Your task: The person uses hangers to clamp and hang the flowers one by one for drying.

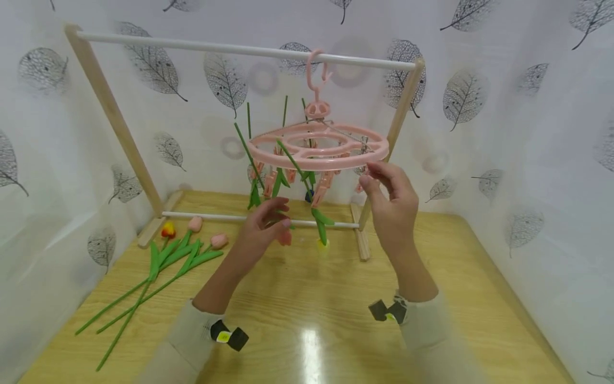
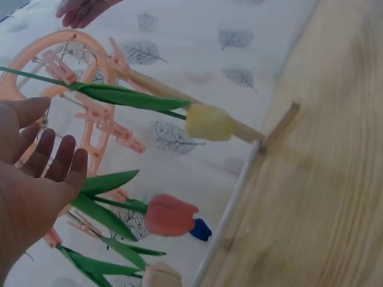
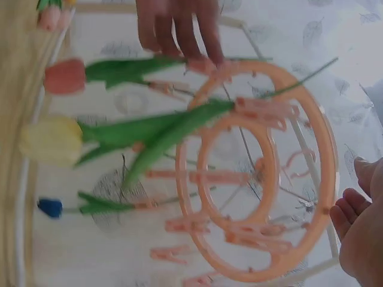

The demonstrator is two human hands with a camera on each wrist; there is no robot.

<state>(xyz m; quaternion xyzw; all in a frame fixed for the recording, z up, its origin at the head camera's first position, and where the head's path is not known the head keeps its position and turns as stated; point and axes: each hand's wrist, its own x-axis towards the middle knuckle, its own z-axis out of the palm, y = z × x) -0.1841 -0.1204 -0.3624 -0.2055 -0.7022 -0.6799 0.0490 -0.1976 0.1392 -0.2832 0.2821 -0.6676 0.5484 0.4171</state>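
Note:
A pink round clip hanger [image 1: 316, 164] hangs by its hook from a white rod. Its clips hold artificial tulips upside down, stems up: a yellow tulip [image 2: 208, 122], a coral tulip [image 2: 172, 215], a blue tulip [image 3: 49, 207] and a whitish tulip [image 2: 161, 275]. My left hand [image 1: 266, 226] is beside the coral tulip, below the hanger's front left, with loosely bent fingers and nothing gripped. My right hand [image 1: 395, 205] is at the hanger's right rim, thumb and fingers loosely bent. Whether its fingertips touch the rim is unclear.
A stand with wooden legs [image 1: 115, 120] and a white top rod [image 1: 192, 44] carries the hanger. Loose tulips, one red-yellow tulip [image 1: 168, 230] and two pink tulips [image 1: 219, 241], lie at the left on the wooden table [image 1: 288, 320]. Leaf-patterned curtains [image 1: 503, 160] surround the table.

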